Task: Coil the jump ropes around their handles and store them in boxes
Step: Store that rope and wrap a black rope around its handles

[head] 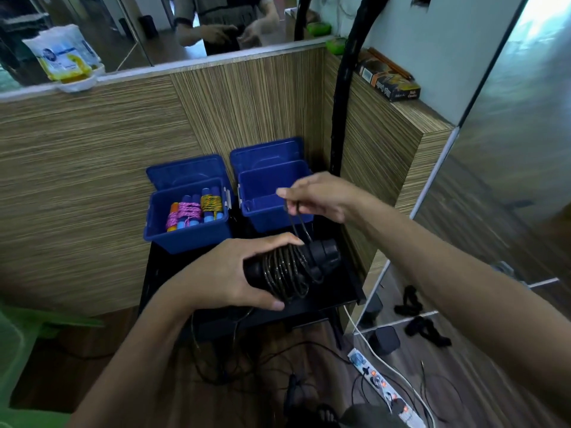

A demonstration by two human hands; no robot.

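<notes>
Surface: a black surface [336,291] is carrying two blue boxes along its far edge, with the hands working over its middle.
Left box: the left box [188,230] is sitting at the far left corner with its lid tipped back, and it is already holding coiled ropes [194,213], pink and yellow cord wound round coloured handles.
Right box: the right box [262,211] is standing at the far right corner just beside the first, lid also back; what shows of its inside is looking empty, though the right hand is hiding part of it.
Left hand: the left hand [234,270] is gripping the bundle, fingers [278,239] and thumb clamped round the black handles [321,253].
Right hand: the right hand [318,196] is hovering above the bundle, its fingers pinching a loop of the black rope [287,267].
Rope: many turns are already lying around the handles; a loose length seems to be hanging off the near edge toward the floor.
Progress: I judge several ropes stored, this one mostly coiled; the rest of its winding and its boxing are remaining.
</notes>
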